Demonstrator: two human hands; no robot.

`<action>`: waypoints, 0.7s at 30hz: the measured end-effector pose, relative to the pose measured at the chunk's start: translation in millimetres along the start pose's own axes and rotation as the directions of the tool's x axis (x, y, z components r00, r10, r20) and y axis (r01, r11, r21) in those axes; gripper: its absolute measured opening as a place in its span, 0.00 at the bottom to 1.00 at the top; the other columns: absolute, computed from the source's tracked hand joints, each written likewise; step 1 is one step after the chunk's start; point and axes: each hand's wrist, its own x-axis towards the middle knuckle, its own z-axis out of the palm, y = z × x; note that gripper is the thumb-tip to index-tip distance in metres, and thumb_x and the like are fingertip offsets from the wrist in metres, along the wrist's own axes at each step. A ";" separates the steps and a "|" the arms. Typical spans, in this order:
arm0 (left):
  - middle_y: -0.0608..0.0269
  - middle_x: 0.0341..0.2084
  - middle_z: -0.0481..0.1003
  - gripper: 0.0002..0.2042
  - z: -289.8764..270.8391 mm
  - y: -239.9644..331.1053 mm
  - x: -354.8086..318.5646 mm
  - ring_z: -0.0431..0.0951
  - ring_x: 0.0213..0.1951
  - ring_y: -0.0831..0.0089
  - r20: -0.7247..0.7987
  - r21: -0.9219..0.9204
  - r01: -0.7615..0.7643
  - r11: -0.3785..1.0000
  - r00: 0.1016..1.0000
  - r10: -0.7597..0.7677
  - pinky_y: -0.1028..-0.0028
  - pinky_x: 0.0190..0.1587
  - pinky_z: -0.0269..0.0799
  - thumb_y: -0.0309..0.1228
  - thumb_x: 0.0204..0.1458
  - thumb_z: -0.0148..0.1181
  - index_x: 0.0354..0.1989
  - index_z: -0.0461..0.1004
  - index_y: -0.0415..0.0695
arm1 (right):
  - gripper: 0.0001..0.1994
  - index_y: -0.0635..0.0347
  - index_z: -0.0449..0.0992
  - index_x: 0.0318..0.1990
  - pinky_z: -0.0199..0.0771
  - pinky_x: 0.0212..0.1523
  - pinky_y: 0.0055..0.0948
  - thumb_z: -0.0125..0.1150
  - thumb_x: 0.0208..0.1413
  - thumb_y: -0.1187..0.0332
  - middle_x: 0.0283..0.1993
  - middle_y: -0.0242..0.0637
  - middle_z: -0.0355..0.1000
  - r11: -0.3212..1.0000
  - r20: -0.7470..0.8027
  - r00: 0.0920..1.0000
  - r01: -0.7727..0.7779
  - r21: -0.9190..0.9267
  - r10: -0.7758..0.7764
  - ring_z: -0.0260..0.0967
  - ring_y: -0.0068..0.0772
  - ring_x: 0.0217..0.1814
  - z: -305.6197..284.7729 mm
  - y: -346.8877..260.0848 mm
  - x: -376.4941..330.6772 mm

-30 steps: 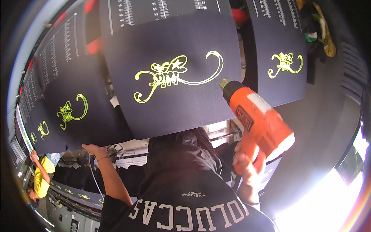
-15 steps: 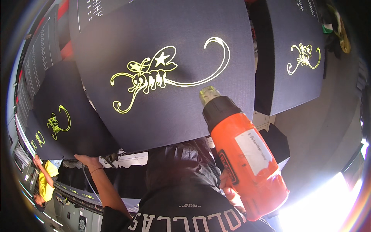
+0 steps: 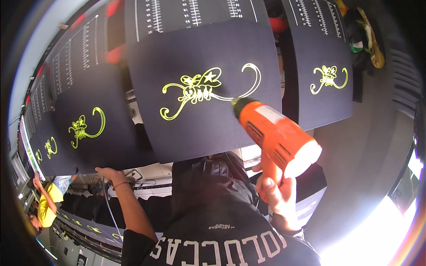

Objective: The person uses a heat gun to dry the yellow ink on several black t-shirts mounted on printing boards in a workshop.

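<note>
My right hand (image 3: 277,193) grips the handle of an orange heat gun (image 3: 279,133). Its dark nozzle points up and left, just above the tail of a yellow-and-white printed insect figure (image 3: 197,93). That figure lies on dark fabric stretched over the middle flat board (image 3: 195,133). At the lower left, my left hand (image 3: 111,174) is beside the near edge of another dark fabric-covered board (image 3: 88,150). A thin grey cord (image 3: 108,201) hangs from its closed fingers, which are partly hidden.
A similar printed board (image 3: 326,102) stands at the right, and several more run to the far left. Their upper parts carry white ruled marks (image 3: 193,13). A person in a yellow shirt (image 3: 51,199) works at the far left. Grey floor (image 3: 355,177) lies at the right.
The heat gun now shows higher, tilted more to the left, its nozzle closer to the figure's tail. My view has shifted, so the middle board looks smaller. My left hand stays near the board edge.
</note>
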 end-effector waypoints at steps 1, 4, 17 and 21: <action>0.52 0.65 0.65 0.34 4.7 1.4 -6.0 0.67 0.64 0.51 -0.019 0.002 0.001 1.000 1.000 -0.001 0.54 0.67 0.65 0.54 0.67 0.25 0.67 0.63 0.40 | 0.28 0.74 0.62 0.59 0.69 0.26 0.20 0.59 0.64 0.57 0.44 0.46 0.72 0.999 0.058 0.998 0.021 0.031 -0.023 0.69 0.22 0.28 2.4 -5.4 4.5; 0.51 0.66 0.65 0.34 12.5 5.7 -11.4 0.67 0.64 0.51 -0.065 0.012 0.010 1.000 0.998 -0.009 0.54 0.67 0.65 0.54 0.67 0.25 0.67 0.62 0.39 | 0.25 0.73 0.63 0.59 0.71 0.27 0.21 0.55 0.66 0.58 0.45 0.43 0.73 0.997 0.096 0.995 0.048 -0.064 -0.041 0.69 0.20 0.27 23.6 -26.0 13.7; 0.49 0.61 0.69 0.34 -13.5 26.4 41.1 0.74 0.58 0.54 -0.185 -0.041 0.000 0.999 0.983 -0.008 0.62 0.61 0.75 0.52 0.68 0.29 0.64 0.63 0.30 | 0.20 0.66 0.68 0.58 0.70 0.22 0.20 0.53 0.67 0.60 0.38 0.34 0.74 0.981 0.083 0.995 0.061 -0.183 -0.046 0.67 0.18 0.23 68.6 -65.5 33.4; 0.48 0.60 0.70 0.34 -12.5 30.5 39.9 0.75 0.57 0.54 -0.198 -0.046 0.001 0.999 0.980 -0.010 0.63 0.60 0.76 0.52 0.68 0.31 0.62 0.64 0.30 | 0.21 0.66 0.69 0.54 0.73 0.27 0.23 0.53 0.67 0.55 0.40 0.36 0.74 0.967 0.121 0.991 0.082 -0.242 -0.054 0.68 0.19 0.25 73.7 -75.2 42.4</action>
